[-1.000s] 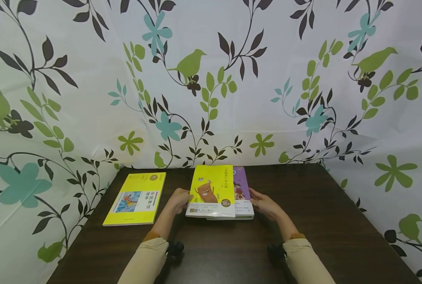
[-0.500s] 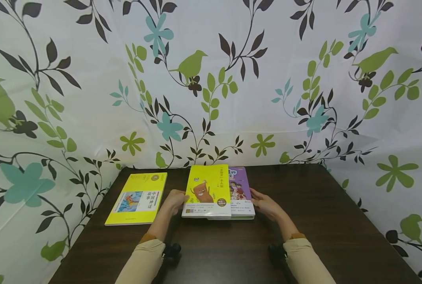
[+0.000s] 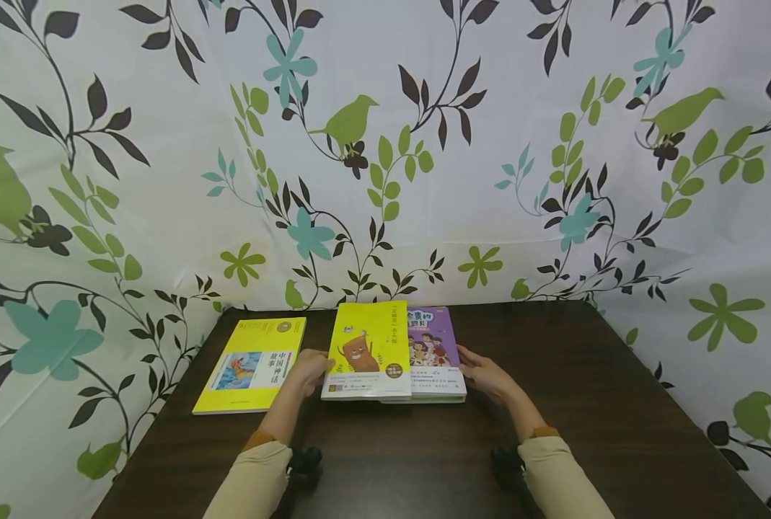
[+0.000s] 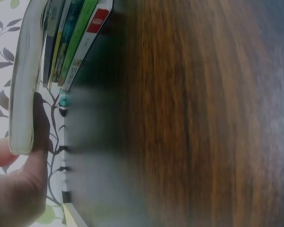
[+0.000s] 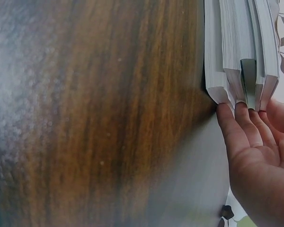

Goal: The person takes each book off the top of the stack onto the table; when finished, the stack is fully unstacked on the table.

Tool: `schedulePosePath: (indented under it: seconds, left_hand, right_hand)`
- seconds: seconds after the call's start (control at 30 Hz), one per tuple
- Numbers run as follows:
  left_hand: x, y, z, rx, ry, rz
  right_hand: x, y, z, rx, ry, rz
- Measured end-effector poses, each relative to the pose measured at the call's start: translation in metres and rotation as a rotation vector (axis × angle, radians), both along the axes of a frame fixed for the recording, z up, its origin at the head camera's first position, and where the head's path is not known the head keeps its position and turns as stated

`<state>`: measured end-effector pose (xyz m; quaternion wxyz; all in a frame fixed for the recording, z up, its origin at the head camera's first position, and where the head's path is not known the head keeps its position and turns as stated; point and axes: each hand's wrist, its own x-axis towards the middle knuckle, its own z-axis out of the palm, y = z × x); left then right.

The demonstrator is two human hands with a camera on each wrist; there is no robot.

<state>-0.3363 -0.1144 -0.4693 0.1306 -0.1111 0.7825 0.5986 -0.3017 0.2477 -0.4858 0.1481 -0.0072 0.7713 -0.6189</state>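
A yellow book [image 3: 367, 342] with a smiling brown cartoon figure lies partly over a stack topped by a purple book [image 3: 433, 353]. Its left edge is in the grip of my left hand [image 3: 310, 369]. In the left wrist view, thumb and fingers pinch this book's edge [image 4: 24, 94] from both faces, apart from the book spines [image 4: 80, 42] beyond it. My right hand [image 3: 489, 375] is at the stack's right side. Seen from the right wrist, its extended fingers [image 5: 236, 127] touch the page edges of the stacked books [image 5: 241, 47].
Another yellow book [image 3: 255, 371], with a picture panel on its cover, lies flat to the left on the dark wooden table [image 3: 573, 404]. A white cloth [image 3: 463, 180] printed with leaves and birds hangs behind the table.
My left hand has drawn the cartoon yellow book leftward, so more of the purple cover shows beneath. The right hand stays at the stack's right side.
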Motion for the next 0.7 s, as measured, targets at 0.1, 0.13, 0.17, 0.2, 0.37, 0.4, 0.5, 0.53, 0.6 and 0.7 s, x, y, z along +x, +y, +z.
schedulePosePath:
  seconds: [0.1, 0.13, 0.17, 0.2, 0.37, 0.4, 0.5, 0.53, 0.6, 0.7]
  left_hand:
    - [0.0, -0.002, 0.001, -0.011, -0.006, 0.001]
    - [0.0, -0.003, 0.001, -0.013, -0.009, 0.005]
    - [0.001, -0.003, 0.001, -0.013, -0.008, 0.006]
    - [0.001, -0.004, 0.001, -0.016, -0.005, 0.005]
    - [0.002, -0.008, 0.001, -0.011, 0.016, 0.001]
    - [0.002, -0.009, 0.001, -0.011, 0.022, -0.006]
    - [0.002, -0.011, 0.002, -0.008, 0.029, -0.01]
    - [0.003, -0.011, 0.003, -0.013, 0.03, -0.011]
    - [0.003, -0.012, 0.004, -0.011, 0.027, -0.005]
    - [0.002, -0.013, 0.004, -0.003, 0.024, 0.011]
  right_hand:
    - [-0.001, 0.0, -0.001, 0.001, -0.001, -0.014]
    - [-0.001, 0.0, -0.002, -0.002, -0.003, -0.019]
    - [-0.001, 0.001, -0.002, -0.001, -0.001, -0.018]
    - [-0.002, 0.001, -0.003, -0.002, 0.0, -0.017]
    - [-0.002, 0.0, -0.004, 0.0, 0.007, -0.009]
    - [-0.002, 0.0, -0.004, -0.001, 0.008, -0.008]
    - [-0.002, 0.0, -0.003, 0.003, 0.009, -0.005]
    - [-0.002, 0.0, -0.003, 0.004, 0.008, -0.006]
    - [-0.003, 0.0, -0.003, -0.001, 0.003, -0.007]
    - [-0.004, 0.001, -0.003, 0.002, -0.003, -0.012]
